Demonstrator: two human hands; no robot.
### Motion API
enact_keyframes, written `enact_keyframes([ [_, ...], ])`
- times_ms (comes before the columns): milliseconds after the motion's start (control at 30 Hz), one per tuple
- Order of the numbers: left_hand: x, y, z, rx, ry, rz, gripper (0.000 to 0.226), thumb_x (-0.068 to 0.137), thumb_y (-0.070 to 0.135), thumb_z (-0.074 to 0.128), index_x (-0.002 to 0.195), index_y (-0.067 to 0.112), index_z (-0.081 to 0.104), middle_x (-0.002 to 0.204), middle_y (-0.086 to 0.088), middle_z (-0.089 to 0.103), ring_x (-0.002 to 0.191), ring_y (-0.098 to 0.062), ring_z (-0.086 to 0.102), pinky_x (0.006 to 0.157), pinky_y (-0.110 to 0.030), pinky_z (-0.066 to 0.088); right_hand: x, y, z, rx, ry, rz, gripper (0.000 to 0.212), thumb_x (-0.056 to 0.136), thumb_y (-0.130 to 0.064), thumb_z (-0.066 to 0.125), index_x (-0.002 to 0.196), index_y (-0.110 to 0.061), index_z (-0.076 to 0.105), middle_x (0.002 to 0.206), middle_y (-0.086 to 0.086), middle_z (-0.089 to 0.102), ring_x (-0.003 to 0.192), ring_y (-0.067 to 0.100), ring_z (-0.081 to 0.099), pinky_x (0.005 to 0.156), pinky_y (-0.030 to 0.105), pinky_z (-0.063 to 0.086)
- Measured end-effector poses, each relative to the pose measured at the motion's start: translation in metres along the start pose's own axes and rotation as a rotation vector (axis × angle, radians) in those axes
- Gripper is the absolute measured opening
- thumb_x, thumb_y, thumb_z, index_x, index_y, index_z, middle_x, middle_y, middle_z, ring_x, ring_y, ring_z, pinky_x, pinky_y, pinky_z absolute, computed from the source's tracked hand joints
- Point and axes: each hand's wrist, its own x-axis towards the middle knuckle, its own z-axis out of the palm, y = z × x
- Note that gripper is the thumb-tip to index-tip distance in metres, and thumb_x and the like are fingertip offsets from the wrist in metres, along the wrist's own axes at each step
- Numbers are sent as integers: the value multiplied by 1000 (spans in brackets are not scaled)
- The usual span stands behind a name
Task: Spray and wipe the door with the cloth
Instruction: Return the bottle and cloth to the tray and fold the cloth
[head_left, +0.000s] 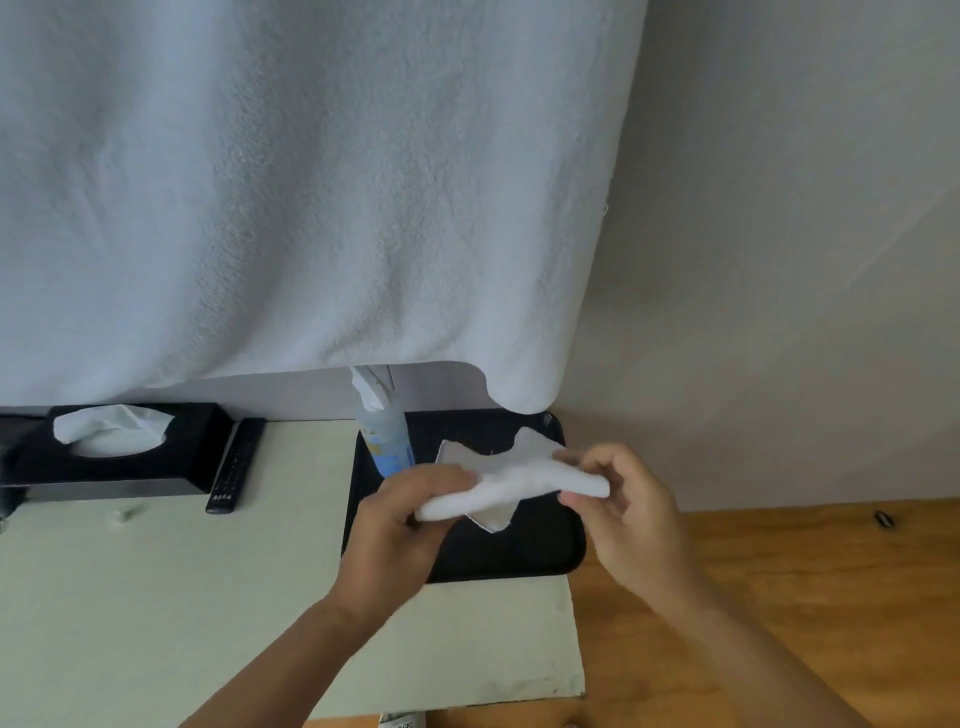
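Observation:
A small white cloth (511, 480) is stretched between both hands above a black tray (540, 551). My left hand (405, 519) grips its lower left end. My right hand (623, 509) pinches its right end between thumb and fingers. A clear spray bottle (387, 434) with a white trigger head stands upright at the tray's back left corner, just behind my left hand. No door is recognisable in view.
A big white towel (311, 182) hangs over the upper view, covering what is behind it. On the pale table (156, 597) sit a black tissue box (111, 447) and a black remote (236, 465). Wooden floor (805, 597) and a plain wall (779, 260) lie right.

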Motion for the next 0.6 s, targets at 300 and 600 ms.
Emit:
enact_keyframes([
  [300, -108, -23, 15, 166, -83, -343, 51, 84, 13, 82, 112, 53, 69, 99, 24, 75, 94, -2, 72, 84, -23, 55, -98, 49, 31, 86, -102, 327, 20, 92, -13, 70, 104, -29, 67, 105, -17, 74, 100, 3, 71, 89, 26, 58],
  [600, 6, 35, -3, 39, 51, -292, 28, 94, 2, 68, 100, 28, 74, 95, 13, 74, 92, -11, 68, 78, -23, 57, -10, -8, 7, 74, 47, 150, 14, 98, -17, 64, 110, -21, 70, 100, -9, 77, 90, 6, 75, 77, 24, 61],
])
